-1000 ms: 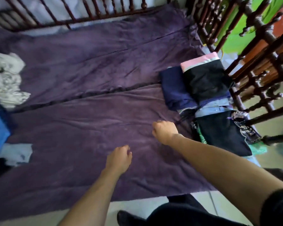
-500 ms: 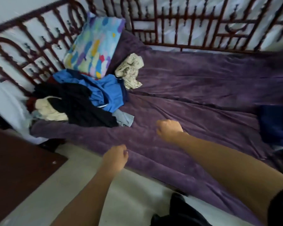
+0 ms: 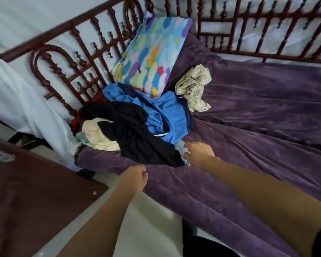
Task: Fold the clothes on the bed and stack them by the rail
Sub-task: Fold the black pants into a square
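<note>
A heap of unfolded clothes lies at the bed's left end: a black garment (image 3: 137,138) on top, a blue one (image 3: 165,115) behind it, a cream one (image 3: 98,136) to the left, and a pale grey piece (image 3: 180,147) poking out underneath. A crumpled beige patterned garment (image 3: 193,89) lies apart, further back. My right hand (image 3: 198,153) is at the grey piece's edge, thumb and fingers parted around it. My left hand (image 3: 133,178) hovers over the bed's front edge below the black garment, loosely curled and holding nothing.
A multicoloured pillow (image 3: 152,52) leans against the dark red metal rail (image 3: 67,58) at the bed's head. A purple blanket (image 3: 258,127) covers the mattress. A brown door or cabinet (image 3: 35,191) stands at the lower left, with pale floor (image 3: 148,229) between it and the bed.
My view swung left from the folded stack by the right rail to the unfolded heap. Both hands moved toward the heap, and my right hand uncurled from a fist at the grey piece.
</note>
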Action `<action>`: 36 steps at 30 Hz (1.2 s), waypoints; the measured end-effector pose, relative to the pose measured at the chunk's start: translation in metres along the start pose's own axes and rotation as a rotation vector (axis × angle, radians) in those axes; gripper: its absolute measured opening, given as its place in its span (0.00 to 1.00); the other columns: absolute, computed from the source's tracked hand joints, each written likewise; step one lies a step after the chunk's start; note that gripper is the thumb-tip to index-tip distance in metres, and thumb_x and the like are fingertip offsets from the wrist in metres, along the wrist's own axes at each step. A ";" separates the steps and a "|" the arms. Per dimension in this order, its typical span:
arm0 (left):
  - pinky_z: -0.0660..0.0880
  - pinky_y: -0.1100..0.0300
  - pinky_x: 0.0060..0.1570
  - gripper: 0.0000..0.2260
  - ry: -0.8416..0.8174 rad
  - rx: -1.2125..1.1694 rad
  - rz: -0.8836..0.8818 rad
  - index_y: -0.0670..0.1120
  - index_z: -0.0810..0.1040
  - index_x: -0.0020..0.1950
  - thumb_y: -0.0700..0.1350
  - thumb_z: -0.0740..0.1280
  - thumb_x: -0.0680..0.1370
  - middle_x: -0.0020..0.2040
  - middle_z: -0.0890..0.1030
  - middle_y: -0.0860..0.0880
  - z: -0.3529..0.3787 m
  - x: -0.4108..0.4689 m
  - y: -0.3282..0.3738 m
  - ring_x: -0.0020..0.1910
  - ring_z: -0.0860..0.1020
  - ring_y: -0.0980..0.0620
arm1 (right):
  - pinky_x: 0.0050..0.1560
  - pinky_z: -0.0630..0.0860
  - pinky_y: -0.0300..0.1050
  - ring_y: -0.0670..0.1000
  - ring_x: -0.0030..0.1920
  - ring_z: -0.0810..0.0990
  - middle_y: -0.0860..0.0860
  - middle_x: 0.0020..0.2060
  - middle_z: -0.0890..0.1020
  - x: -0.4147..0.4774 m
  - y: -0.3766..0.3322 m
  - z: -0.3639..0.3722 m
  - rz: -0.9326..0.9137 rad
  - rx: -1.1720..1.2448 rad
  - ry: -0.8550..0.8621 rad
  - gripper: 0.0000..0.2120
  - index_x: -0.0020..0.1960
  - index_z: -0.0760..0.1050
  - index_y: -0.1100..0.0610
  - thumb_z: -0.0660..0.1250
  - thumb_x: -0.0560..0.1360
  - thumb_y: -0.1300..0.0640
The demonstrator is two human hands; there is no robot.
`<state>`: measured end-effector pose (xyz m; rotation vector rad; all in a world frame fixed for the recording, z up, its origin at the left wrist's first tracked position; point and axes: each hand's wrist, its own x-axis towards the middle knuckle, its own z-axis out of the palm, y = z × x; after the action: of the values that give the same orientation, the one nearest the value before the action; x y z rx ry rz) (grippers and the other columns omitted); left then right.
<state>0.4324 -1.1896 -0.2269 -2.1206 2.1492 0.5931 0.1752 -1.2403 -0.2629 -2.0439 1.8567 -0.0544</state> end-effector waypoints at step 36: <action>0.60 0.48 0.68 0.12 -0.153 0.254 0.791 0.48 0.74 0.60 0.43 0.61 0.77 0.67 0.73 0.47 -0.074 0.437 -0.158 0.72 0.64 0.47 | 0.42 0.68 0.53 0.66 0.46 0.79 0.63 0.45 0.81 0.250 -0.132 0.044 0.747 0.232 0.272 0.11 0.58 0.67 0.56 0.57 0.79 0.52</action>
<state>0.5815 -1.6241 -0.3296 -1.0159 2.7391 0.4549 0.3450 -1.4633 -0.3191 -1.1398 2.5250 -0.3397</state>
